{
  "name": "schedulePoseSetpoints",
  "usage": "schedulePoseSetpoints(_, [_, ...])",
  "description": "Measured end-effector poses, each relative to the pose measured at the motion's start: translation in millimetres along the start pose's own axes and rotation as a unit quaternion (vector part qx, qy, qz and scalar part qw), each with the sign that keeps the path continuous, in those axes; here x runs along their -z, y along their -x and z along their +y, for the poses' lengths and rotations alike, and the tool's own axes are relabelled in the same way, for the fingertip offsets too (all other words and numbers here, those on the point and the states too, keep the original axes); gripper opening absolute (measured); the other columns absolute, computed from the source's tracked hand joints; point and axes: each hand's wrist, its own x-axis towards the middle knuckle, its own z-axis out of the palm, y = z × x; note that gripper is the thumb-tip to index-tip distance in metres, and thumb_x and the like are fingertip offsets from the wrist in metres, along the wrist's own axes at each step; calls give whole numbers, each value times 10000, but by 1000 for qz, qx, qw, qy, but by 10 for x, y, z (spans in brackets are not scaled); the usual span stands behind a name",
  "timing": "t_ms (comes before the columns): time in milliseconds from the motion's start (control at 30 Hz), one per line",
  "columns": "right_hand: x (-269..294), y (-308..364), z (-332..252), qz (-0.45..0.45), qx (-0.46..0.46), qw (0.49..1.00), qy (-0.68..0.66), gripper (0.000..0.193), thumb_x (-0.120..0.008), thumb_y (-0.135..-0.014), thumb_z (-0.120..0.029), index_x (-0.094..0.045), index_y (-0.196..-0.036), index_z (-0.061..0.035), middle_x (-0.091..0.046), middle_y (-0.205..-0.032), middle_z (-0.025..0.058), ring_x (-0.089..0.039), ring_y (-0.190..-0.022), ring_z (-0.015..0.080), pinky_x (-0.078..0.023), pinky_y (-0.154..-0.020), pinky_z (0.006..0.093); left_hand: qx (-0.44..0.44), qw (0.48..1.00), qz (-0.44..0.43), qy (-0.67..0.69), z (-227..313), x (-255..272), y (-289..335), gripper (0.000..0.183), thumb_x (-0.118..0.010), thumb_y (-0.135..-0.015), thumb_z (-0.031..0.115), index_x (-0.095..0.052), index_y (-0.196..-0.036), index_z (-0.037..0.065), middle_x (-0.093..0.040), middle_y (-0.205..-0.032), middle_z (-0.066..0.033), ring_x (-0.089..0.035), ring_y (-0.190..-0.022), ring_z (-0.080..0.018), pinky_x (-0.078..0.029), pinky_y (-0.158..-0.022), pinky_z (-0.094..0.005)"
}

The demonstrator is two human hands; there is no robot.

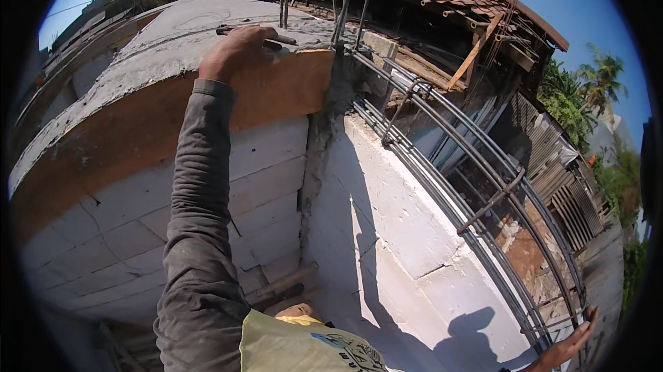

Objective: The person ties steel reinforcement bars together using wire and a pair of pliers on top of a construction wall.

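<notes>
Left hand (236, 53) over dark tool (284, 40), ends poking past fingers, can't tell if gripped. Right hand (568, 348): fingers up by rebar cage (509, 191), grip unclear too.

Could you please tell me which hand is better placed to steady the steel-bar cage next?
Probably the right hand: it is right at the lower end of the steel-bar cage, whereas the left hand is up at the concrete ledge, left of the cage.
</notes>
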Motion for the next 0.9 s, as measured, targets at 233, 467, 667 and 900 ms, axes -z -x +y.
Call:
schedulePoseSetpoints(233, [-16,-1,10,61,99,992,53,361,-486,-1025,-204,-563,-1243,74,-587,-1244,261,-538,-1161,363,-396,-1024,411,-68,998,-8,11,-439,-217,92,280,-712,-778,170,-697,-1048,99,-656,-1068,-90,-560,-1098,-290,-465,-946,-393])
schedulePoseSetpoints(467, [-56,60,-51,24,57,998,-9,346,-472,-1018,-205,-563,-1219,62,-602,-1153,235,-563,-1072,330,-429,-962,404,-70,995,56,-35,-295,-254,206,200,-660,-868,241,-683,-1014,107,-659,-1039,-54,-602,-1027,-266,-496,-893,-395])
schedulePoseSetpoints(667, [-156,300,-345,121,50,964,-230,340,-448,-1014,-213,-560,-1198,50,-609,-1076,213,-579,-995,301,-454,-908,398,-73,945,317,21,-227,-235,310,145,-644,-900,164,-643,-1009,68,-680,-1006,-89,-648,-937,-280,-535,-805,-371])
schedulePoseSetpoints(900, [-255,1041,-1889,-243,-151,720,-632,458,-496,-974,-408,-549,-1056,39,-553,-759,149,-547,-691,223,-496,-650,356,-194,888,376,181,930,-245,1157,259,-755,-803,110,-602,-1005,59,-697,-1030,-121,-651,-1084,-335,-549,-951,-467])
